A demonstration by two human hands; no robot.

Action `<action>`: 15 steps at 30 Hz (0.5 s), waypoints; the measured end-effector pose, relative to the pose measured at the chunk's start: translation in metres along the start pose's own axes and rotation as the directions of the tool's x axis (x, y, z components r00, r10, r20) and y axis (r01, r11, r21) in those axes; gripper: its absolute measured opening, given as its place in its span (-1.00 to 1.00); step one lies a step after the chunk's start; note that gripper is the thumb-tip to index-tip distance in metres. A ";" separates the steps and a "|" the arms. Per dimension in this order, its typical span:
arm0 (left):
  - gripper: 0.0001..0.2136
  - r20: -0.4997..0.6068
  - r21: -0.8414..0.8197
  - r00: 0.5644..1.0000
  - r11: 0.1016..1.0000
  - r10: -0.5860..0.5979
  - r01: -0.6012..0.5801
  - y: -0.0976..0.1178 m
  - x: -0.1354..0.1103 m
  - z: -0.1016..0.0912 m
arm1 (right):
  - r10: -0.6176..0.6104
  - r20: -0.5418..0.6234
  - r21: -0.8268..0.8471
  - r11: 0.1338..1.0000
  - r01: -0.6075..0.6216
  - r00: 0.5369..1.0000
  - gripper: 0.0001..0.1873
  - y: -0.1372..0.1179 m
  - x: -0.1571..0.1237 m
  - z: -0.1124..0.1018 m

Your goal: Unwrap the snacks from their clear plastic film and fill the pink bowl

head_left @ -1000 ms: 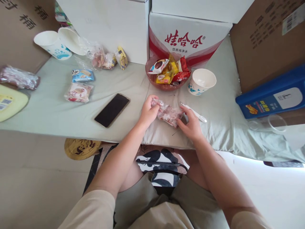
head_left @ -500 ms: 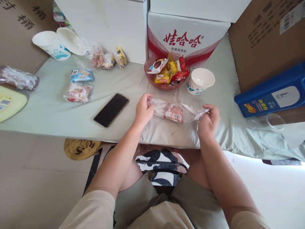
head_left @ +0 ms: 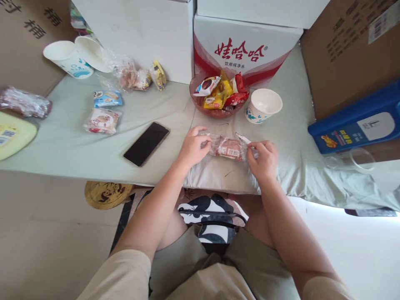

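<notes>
A clear plastic bag with a reddish-brown, barcode-labelled snack packet (head_left: 229, 148) in it lies on the cloth-covered table. At the bag's left end, my left hand (head_left: 195, 146) pinches the plastic between thumb and fingers. My right hand (head_left: 263, 160) is closed on the other end, close to the packet. Behind the right fingertips lies a thin white stick-like thing (head_left: 242, 138), partly hidden. Just beyond stand a pink bowl (head_left: 200, 109) of wrapped snacks and a paper cup (head_left: 264, 106).
Left of my hands lie a phone (head_left: 146, 144), a white snack packet (head_left: 102, 121) and a blue one (head_left: 108, 99). Two paper cups (head_left: 67, 60) lean at the back left. A blue container (head_left: 356, 121) and a clear plastic cup (head_left: 361, 160) are at the right. Boxes (head_left: 246, 50) line the back.
My right hand has moved left along the bag, towards the packet. My left hand has shifted slightly right, so the plastic is less stretched out.
</notes>
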State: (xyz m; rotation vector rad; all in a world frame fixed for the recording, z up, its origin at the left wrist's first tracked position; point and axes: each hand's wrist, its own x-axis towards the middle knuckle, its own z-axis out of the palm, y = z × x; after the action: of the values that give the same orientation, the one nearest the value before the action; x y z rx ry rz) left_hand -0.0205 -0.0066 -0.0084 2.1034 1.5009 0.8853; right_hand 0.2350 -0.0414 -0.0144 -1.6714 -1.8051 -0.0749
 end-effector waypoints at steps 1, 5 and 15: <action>-0.86 -0.020 -0.016 1.000 1.000 0.007 -0.007 0.001 0.000 -0.001 | -0.001 -0.027 0.014 1.000 0.001 1.000 -0.81 -0.001 0.000 -0.002; -0.77 0.028 -0.030 0.993 0.993 0.111 -0.110 0.005 -0.001 -0.002 | -0.006 -0.016 0.071 0.997 0.007 1.000 -0.74 -0.002 -0.002 -0.004; -0.82 0.093 -0.072 0.985 0.988 0.145 -0.138 0.009 -0.001 -0.001 | 0.021 0.063 0.043 0.999 -0.024 0.998 -0.77 0.000 -0.001 -0.004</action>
State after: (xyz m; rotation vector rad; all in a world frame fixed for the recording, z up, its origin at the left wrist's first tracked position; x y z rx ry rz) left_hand -0.0156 -0.0105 -0.0017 2.1935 1.2697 0.8558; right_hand 0.2365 -0.0442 -0.0119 -1.6797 -1.8202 0.0271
